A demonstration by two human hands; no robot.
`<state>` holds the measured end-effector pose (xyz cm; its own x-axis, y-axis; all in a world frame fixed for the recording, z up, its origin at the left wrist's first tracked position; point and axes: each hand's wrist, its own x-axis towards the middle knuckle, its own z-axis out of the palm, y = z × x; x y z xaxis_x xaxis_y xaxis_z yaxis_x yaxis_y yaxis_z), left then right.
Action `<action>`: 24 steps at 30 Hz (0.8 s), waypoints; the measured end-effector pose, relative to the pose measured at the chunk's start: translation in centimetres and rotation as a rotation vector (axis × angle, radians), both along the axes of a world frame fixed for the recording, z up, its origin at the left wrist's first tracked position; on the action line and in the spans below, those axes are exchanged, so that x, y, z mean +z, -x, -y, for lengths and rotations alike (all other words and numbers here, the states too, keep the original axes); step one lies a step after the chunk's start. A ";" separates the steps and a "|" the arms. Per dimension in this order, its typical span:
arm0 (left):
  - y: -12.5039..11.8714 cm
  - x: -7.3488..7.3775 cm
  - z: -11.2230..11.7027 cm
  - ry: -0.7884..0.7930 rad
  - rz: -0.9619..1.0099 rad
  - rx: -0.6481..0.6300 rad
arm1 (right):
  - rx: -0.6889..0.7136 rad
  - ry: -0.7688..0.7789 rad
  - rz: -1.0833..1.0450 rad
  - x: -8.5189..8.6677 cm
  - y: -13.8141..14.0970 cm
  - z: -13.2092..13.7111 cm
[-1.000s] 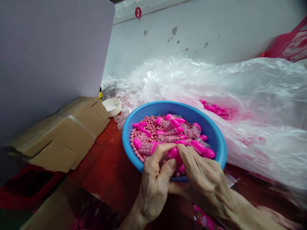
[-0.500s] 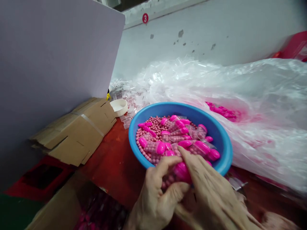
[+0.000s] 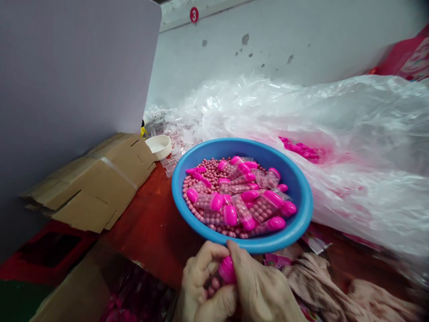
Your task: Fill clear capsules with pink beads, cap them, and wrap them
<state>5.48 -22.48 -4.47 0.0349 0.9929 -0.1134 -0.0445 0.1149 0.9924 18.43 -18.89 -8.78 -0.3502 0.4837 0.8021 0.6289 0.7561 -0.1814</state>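
In front of the basin's near rim, my left hand [image 3: 203, 293] is wrapped around a small clear bottle [image 3: 227, 270] with pink beads inside and a bright pink cap. My right hand [image 3: 261, 286] presses against the cap side, its fingers closed over it; the bottle's lower part is hidden by both hands. Just beyond is a blue plastic basin [image 3: 303, 197]. Loose pink beads [image 3: 214, 168] cover its bottom. Several similar filled bottles [image 3: 264, 208] with pink caps lie on top of the beads.
Flattened cardboard boxes [image 3: 97, 179] lie left, beside a white round dish [image 3: 159, 146] and clear plastic tubes [image 3: 172, 161]. A plastic bag [image 3: 362, 134] with pink parts [image 3: 301, 150] spreads right. A cloth [image 3: 321, 281] lies near right; an open carton [image 3: 77, 286] is lower left.
Both hands have drawn back from over the basin to its near side, still on the bottle. The view has shifted slightly, and the cloth shows more.
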 end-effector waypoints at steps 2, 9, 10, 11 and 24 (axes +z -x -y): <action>0.1 -0.5 0.5 0.021 -0.020 0.030 | 0.037 0.004 0.005 -0.8 -0.1 0.3; -1.3 -0.1 0.5 0.085 0.162 0.135 | 0.254 0.280 -0.041 0.3 -0.3 0.3; -1.5 0.2 0.4 0.089 0.203 0.139 | 0.283 0.339 -0.054 0.6 -0.4 0.3; -1.6 0.4 0.5 0.094 0.231 0.141 | 0.307 0.407 -0.062 0.9 -0.5 0.4; 0.9 0.3 1.4 0.632 0.224 0.134 | 0.367 0.754 -0.073 5.5 -1.6 0.6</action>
